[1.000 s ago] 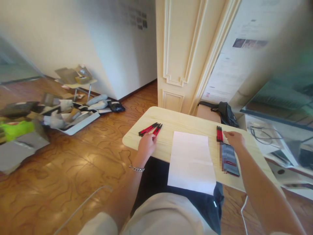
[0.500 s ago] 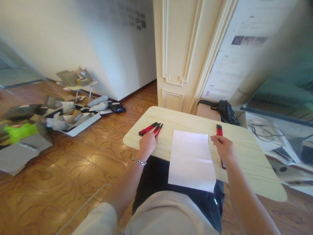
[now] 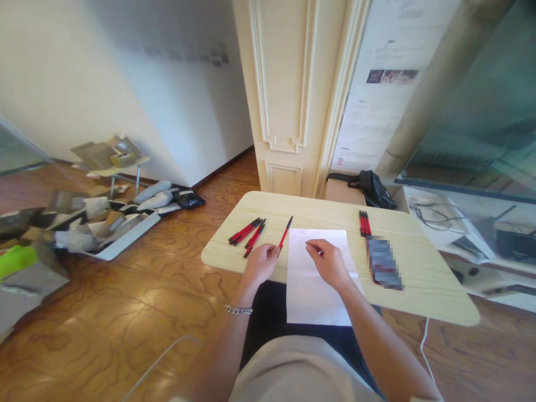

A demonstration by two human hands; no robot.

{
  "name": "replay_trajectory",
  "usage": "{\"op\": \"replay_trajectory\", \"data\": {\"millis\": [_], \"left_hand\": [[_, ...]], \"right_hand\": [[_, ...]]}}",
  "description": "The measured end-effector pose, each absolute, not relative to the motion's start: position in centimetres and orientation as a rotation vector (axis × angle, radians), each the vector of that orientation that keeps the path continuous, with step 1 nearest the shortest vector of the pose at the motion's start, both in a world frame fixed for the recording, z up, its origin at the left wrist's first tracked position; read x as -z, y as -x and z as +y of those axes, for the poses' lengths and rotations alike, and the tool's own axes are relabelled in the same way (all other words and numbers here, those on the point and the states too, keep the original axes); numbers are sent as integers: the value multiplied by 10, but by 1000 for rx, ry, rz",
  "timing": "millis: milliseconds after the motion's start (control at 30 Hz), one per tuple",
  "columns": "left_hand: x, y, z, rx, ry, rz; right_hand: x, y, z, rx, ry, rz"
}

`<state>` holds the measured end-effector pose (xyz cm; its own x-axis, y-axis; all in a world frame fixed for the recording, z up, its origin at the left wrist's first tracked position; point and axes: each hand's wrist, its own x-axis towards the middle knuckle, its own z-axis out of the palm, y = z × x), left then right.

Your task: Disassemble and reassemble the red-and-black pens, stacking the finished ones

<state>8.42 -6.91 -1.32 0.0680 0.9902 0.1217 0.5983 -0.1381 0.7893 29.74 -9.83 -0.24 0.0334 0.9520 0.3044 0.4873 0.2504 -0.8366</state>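
Observation:
My left hand is closed around a red pen, whose black tip points up and away beside the paper's left edge. A loose group of red and black pens lies on the table just beyond that hand. My right hand hovers over the white sheet of paper, fingers loosely curled and apart from the thumb, with nothing visible between them. The sheet overhangs the near table edge. Several more red pens lie side by side at the right, above a phone with a blurred screen.
The pale wooden table has rounded corners. Behind it are a cream panel and a black bag. Cables lie on a white unit at right. Boxes and parcels crowd the floor at left.
My right hand has moved left from beside the right-hand pens to over the paper, uncovering the phone. My left hand has drawn one pen away from the left group, toward the paper.

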Motion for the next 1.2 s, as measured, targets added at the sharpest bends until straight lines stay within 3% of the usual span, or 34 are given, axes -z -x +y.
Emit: {"op": "replay_trajectory", "data": {"millis": [433,733,1200], "left_hand": [[16,-162,-111,-932,-1708,1194],[21,-149,-103,-951,-1848,1377],[42,-134,-87,-1149,-1927,1532]], "right_hand": [[31,-315,-96,-998,1464,-1189],[20,-335,-99,-542,2004,-1764],[22,-354,-116,-478,1914,-1519]]}}
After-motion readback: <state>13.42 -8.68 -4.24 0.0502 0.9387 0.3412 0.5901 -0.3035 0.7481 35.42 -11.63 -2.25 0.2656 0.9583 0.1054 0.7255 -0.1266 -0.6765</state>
